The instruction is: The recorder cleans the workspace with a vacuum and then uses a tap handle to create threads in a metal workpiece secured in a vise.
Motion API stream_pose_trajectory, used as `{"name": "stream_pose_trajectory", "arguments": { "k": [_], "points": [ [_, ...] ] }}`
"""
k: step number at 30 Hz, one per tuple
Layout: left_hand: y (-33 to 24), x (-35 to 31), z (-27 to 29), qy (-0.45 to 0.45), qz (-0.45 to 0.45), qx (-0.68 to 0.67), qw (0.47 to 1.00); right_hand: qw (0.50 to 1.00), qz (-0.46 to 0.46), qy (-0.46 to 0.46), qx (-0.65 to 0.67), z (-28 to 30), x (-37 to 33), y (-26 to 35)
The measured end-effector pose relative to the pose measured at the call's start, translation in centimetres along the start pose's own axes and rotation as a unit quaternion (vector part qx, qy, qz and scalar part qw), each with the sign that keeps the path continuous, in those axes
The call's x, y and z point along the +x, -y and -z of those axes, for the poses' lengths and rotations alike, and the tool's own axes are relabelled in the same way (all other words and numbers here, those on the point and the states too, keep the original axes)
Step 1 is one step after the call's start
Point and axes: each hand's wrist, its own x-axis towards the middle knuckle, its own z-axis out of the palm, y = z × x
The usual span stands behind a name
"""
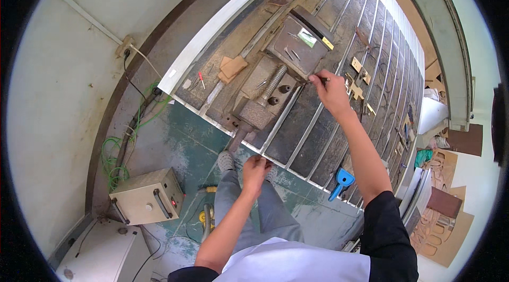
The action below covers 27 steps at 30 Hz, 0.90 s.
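Slotted table [297, 136] | dusty grey-brown vise [273, 82] | right hand [333, 93] pinching dark object [325, 79] | left hand [255, 176]: can't tell

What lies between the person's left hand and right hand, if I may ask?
In the head view, the dark worktable, crossed by pale strips, lies between the left hand and the right hand; no loose thing shows there.

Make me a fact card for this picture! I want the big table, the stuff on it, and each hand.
Table: dark, slotted
Machine vise: on the table, thin metal pieces on top
Brown blocks: left of the vise
Blue dustpan: near the table's front edge
Right hand: pinching a small dark object beside the vise
Left hand: curled near the table's front edge; any hold is hidden
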Motion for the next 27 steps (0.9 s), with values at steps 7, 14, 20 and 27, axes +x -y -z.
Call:
{"name": "stream_pose_trajectory", "arguments": {
  "k": [7,14,20,27],
  "points": [
    [-0.2,-0.8,-0.1,-0.012,-0.007,0.027,1.000,0.998,0.030,0.048,-0.005,0.1,0.5,-1.2],
    [0.0,-0.9,-0.2,-0.007,-0.006,-0.025,1.000,0.991,0.078,0.101,-0.039,0.5,0.9,-1.9],
    [-0.1,-0.9,0.1,0.012,-0.013,-0.010,1.000,0.967,-0.149,0.063,0.197,1.9,0.5,-0.9],
    [-0.3,-1.3,-0.3,0.007,-0.016,0.000,1.000,0.994,-0.063,0.032,0.085,0.7,1.6,-3.2]
  ]
}}
